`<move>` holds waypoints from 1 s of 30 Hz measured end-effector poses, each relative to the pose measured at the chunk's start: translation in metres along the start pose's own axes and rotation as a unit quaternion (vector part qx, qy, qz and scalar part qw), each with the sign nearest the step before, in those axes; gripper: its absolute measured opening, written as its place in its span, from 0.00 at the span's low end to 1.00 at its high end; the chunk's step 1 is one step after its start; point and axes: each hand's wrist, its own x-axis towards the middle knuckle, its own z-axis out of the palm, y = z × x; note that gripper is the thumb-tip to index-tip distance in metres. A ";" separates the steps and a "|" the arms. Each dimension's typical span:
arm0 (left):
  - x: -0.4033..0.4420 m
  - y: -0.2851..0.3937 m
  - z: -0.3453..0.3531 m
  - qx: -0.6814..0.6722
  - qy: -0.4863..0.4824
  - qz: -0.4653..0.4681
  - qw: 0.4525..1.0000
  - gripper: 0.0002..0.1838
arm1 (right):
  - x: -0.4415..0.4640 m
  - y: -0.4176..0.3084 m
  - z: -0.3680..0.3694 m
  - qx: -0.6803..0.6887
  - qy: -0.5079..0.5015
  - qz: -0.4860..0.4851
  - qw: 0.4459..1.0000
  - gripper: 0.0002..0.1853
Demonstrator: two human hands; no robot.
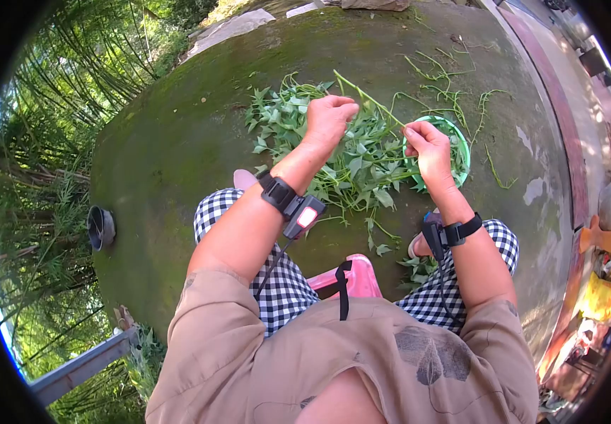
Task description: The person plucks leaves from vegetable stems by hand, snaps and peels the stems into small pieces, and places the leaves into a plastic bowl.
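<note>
My right hand (427, 145) is closed on the lower end of a long green stem (369, 97), which slants up and to the left from my fingertips. Just below that stem, my left hand (330, 121) has its fingers pinched together; whether anything is between them is too small to tell. Beneath both hands a heap of leafy green vines (355, 166) is spread on the ground. Beside and partly behind my right hand stands a round basket with a light green rim (467, 159), with green leaves inside.
Bare stems (454, 95) lie scattered on the mossy concrete ground (171, 155) beyond the basket. A pink stool (362, 275) is between my legs. A dark pot (100, 227) stands at the left edge, near bamboo. Yellow bags (602, 297) and clutter line the right side.
</note>
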 end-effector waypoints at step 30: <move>-0.020 -0.028 0.014 0.203 -0.019 0.151 0.967 0.10 | -0.024 0.011 0.040 -0.323 -0.070 -0.109 0.937 0.11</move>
